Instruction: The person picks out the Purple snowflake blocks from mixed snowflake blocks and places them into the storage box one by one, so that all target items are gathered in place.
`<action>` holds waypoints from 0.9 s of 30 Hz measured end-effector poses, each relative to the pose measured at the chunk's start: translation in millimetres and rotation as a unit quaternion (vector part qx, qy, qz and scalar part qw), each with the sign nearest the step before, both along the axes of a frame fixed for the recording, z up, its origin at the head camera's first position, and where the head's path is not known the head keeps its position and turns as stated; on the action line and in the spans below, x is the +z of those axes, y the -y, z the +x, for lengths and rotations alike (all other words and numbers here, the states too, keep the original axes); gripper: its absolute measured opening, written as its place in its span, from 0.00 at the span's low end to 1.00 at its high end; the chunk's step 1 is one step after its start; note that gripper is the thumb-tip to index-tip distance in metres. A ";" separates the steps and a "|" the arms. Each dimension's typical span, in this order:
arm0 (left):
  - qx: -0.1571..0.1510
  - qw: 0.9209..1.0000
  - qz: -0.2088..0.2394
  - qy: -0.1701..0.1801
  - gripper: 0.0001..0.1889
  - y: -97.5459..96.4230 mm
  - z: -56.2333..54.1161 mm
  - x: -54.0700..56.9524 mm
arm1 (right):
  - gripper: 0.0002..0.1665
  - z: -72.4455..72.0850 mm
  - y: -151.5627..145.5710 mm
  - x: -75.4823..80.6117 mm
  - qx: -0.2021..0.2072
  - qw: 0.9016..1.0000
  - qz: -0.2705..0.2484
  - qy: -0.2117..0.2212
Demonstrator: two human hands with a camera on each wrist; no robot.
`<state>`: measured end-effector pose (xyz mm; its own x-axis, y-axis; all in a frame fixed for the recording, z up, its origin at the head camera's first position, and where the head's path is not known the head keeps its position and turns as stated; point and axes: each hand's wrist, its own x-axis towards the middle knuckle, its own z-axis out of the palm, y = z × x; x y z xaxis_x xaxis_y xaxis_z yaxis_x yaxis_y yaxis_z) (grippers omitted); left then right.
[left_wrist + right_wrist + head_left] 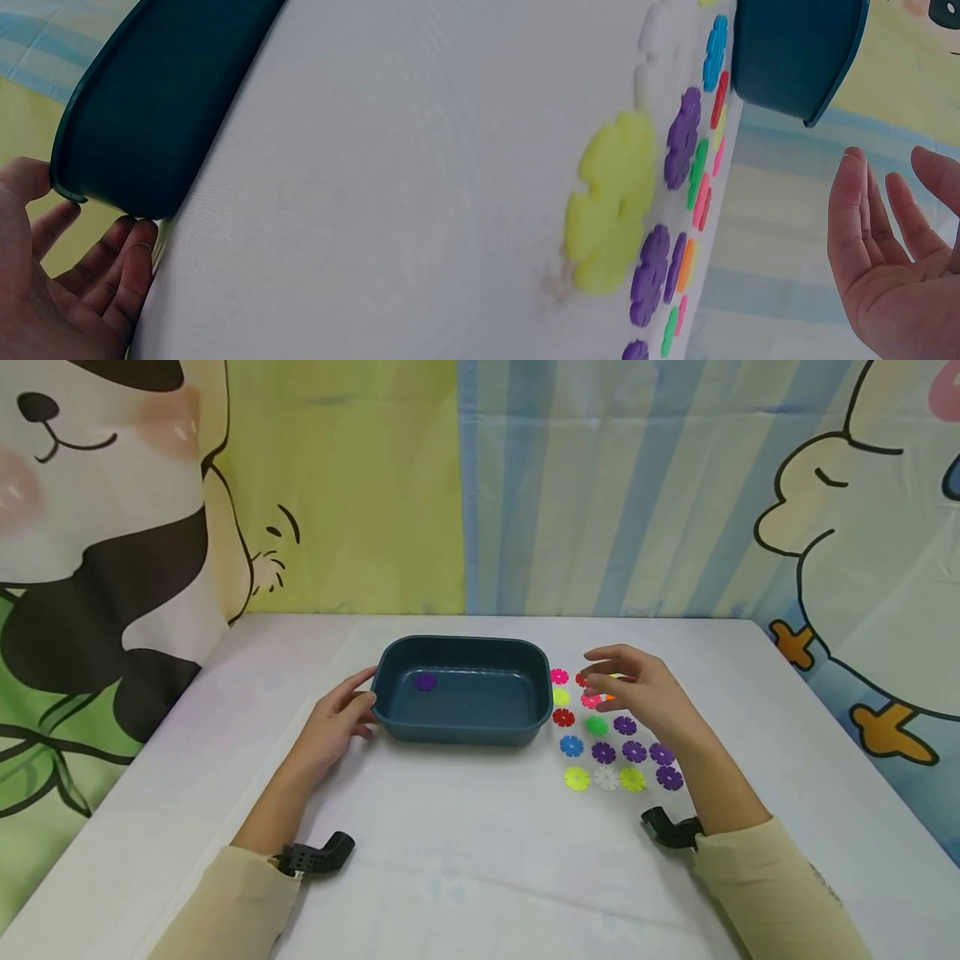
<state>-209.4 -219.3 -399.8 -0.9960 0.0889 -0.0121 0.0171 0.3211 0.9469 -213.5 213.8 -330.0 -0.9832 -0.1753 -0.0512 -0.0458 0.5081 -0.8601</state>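
My left hand [335, 717] is at the left end of a dark teal plastic basin [462, 733], fingertips right at its rim and outer wall. In the left wrist view the thumb meets the rim and the other fingers lie loosely below it. A purple notched disc [426, 682] lies inside the basin. Over the far part of a group of colourful flower-shaped plastic discs, my right hand [647, 695] hovers with fingers loosely bent and nothing between them, hiding some of them. Near these are a green disc [597, 725] and a purple disc [625, 725].
More discs lie flat right of the basin, among them a blue disc [572, 746], a white disc [607, 777] and a yellow disc [632, 779]. A white cloth covers the table [450, 860]. Printed curtains [600, 485] stand behind and at both sides.
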 end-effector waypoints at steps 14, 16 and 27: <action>0.002 1.000 -0.006 0.000 0.28 -0.7 1.2 0.6 | 0.29 -1.3 -32.4 -6.3 -0.002 1.000 -0.004 0.027; 0.002 1.000 -0.005 0.000 0.28 -0.1 1.3 0.7 | 0.29 -1.6 -36.0 -8.4 0.000 0.999 -0.004 0.033; -0.002 1.000 -0.003 0.000 0.28 0.0 1.4 -0.4 | 0.30 -2.3 -62.5 -18.3 0.006 0.997 0.057 0.053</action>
<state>-208.0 -219.3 -400.2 -0.9956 0.0931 -0.0128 0.0184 0.3268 0.9449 -215.9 276.3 -348.3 -0.9693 -0.1736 -0.1741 0.0352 0.6029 -0.7970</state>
